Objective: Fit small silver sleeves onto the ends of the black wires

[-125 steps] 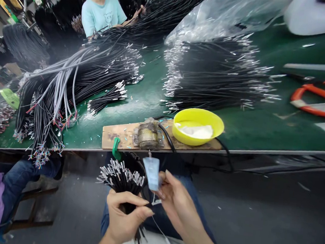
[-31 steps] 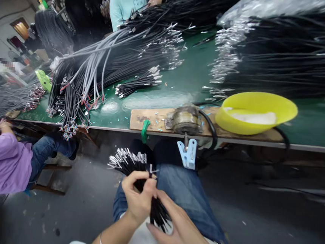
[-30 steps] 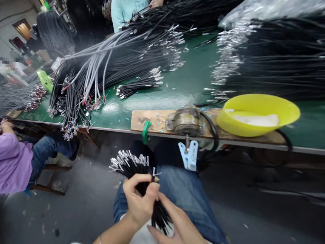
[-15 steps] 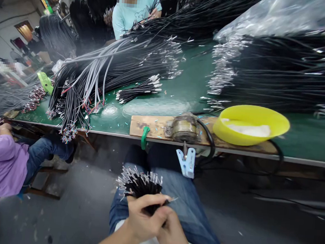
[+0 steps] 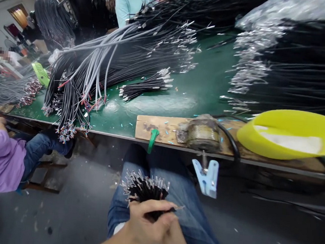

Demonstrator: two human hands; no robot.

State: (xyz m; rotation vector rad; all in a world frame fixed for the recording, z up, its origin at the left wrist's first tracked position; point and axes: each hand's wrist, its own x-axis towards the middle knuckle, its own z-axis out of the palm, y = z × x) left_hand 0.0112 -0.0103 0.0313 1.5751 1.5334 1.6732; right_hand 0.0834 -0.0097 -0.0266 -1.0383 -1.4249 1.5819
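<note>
The bundle [image 5: 146, 189] of thin black wires is above the person's lap, its silvery ends fanned toward the surface [image 5: 166, 107]. The left hand [image 5: 146, 220] has its grip wrapped closed around the bundle, thumb and forefinger nearly meeting beside 1 wire end [image 5: 179, 207] that sticks out sideways. The right hand [image 5: 174, 231] sits close against the left, its fingers mostly hidden; I cannot tell how far its grip is open or what it holds. On the green surface, a wooden board [image 5: 145, 125] bears a small motor [image 5: 204, 134] and a yellow bowl [image 5: 296, 122]. A blue clothespin [image 5: 210, 179] is on the motor's shaft. Beyond lie gray cables [image 5: 102, 52]; 1 person in purple [image 5: 4, 161] sits at the left.
</note>
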